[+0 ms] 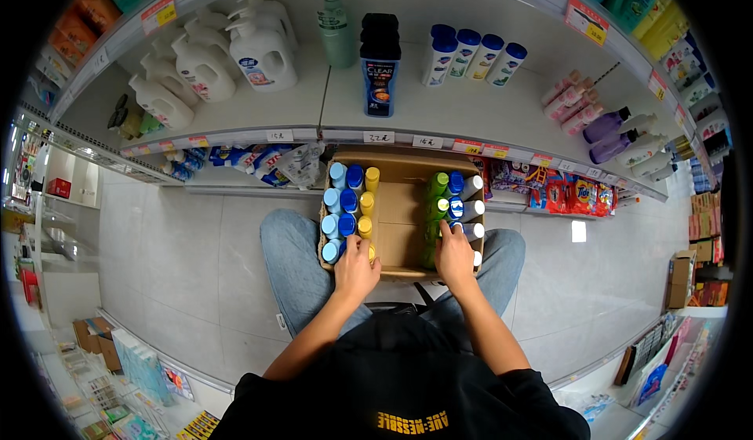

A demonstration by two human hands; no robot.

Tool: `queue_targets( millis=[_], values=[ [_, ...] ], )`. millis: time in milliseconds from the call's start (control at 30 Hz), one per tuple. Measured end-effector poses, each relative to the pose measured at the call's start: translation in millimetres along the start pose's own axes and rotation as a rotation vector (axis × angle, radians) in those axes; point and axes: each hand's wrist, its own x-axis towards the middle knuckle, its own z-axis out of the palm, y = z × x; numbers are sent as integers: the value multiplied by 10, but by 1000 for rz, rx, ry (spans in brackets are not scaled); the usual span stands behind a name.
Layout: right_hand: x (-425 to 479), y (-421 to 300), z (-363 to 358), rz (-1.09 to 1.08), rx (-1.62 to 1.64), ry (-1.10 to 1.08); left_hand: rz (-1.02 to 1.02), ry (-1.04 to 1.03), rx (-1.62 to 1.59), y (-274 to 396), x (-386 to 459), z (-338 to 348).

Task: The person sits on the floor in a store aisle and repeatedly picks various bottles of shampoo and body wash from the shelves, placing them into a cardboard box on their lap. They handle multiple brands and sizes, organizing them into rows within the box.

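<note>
An open cardboard box (403,222) stands between my knees, against the shelf front. Rows of bottles with light-blue caps (332,200), dark-blue caps (348,200) and yellow caps (367,203) fill its left side. Along its right side are green bottles (438,207), more blue-capped bottles (455,207) and white-capped bottles (472,209). My left hand (357,268) reaches over the near left rim, its fingers at the nearest blue and yellow caps. Over the near right rim, my right hand (455,255) has its fingers at a green bottle and a blue cap. Whether either hand grips a bottle is hidden.
Above the box, a shelf (329,110) holds white pump jugs (262,57), a green pump bottle (336,31), dark-capped Clear shampoo (379,84) and blue-capped white bottles (467,55). Detergent bags (579,193) lie on the lower shelf. Stocked shelves also stand on both sides and behind.
</note>
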Motion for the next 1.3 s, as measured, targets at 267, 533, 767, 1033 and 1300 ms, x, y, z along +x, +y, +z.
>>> queue_targets(
  millis=[267, 533, 767, 1033, 1300],
  values=[
    [121, 21, -37, 79, -28, -187, 10, 34, -32, -99, 12, 93],
    [215, 54, -62, 56, -44, -200, 62, 31, -58, -150, 6, 76],
    [330, -112, -185, 89, -76, -86, 48, 44, -72, -194, -4, 106],
    [409, -110, -166, 224, -158, -82, 54, 50, -88, -211, -5, 107],
    [379, -89, -129, 311, -134, -62, 103, 23, -87, -175, 1, 49]
  ],
)
